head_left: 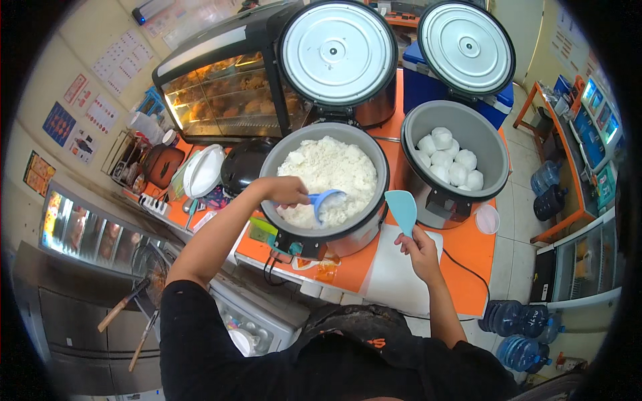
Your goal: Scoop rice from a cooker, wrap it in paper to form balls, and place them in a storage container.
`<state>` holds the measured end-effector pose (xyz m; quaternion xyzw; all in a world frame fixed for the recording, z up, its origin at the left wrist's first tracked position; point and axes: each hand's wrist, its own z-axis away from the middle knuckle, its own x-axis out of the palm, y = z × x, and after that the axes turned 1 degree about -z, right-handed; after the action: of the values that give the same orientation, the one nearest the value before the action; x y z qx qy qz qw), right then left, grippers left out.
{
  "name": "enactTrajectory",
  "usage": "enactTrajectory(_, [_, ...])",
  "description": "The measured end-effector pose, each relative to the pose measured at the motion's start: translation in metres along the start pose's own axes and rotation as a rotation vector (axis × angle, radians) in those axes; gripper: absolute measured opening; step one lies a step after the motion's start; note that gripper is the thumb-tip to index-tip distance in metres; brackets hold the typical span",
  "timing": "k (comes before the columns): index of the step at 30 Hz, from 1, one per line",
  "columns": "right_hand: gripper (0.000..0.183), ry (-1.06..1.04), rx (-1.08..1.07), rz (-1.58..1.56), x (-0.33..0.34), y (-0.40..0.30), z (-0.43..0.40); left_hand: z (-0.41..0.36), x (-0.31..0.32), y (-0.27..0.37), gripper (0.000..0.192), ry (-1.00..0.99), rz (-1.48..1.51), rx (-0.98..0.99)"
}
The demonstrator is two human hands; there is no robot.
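Observation:
My left hand (287, 191) grips the handle of a blue scoop (321, 200), whose bowl is in the cooked white rice (328, 173). The rice fills much of a large rice cooker (271, 168) with its lid (337, 52) raised behind it. My right hand (420, 250) holds a light teal rice paddle (403, 208) by its handle, blade up, just right of that cooker's rim. Under this hand lies a white sheet (388, 275) on the orange tabletop (466, 260). A second open cooker (416, 118) at the right contains several white wrapped bundles (457, 173).
A lit glass display cabinet (225, 100) with fried food stands at the back left. Beside it are a white lid (203, 170) and a black bowl-like object (248, 165). A small pink-white tub (487, 219) sits near the right table edge. A black cable (469, 270) crosses the tabletop.

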<state>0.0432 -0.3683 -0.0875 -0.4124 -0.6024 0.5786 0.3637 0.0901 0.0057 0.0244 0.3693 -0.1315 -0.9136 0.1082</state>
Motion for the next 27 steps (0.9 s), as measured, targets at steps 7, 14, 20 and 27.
enactTrajectory(7, [0.027, 0.078, 0.066, -0.029, -0.009, 0.006, -0.004, 0.027, -0.042, -0.051, 0.035, 0.246, 0.121, -0.105])
enactTrajectory(14, [0.023, 0.115, 0.047, 0.058, 0.024, 0.002, -0.021, -0.028, 0.026, -0.008, 0.025, 0.602, -0.429, -0.053])
enactTrajectory(20, [0.028, 0.086, 0.068, -0.015, 0.032, -0.007, -0.028, -0.032, 0.017, 0.000, 0.028, 0.239, -0.446, 0.177])
enactTrajectory(27, [0.036, 0.023, 0.064, 0.183, 0.017, -0.015, -0.036, -0.003, -0.010, -0.032, 0.036, -0.092, 0.138, 0.039])
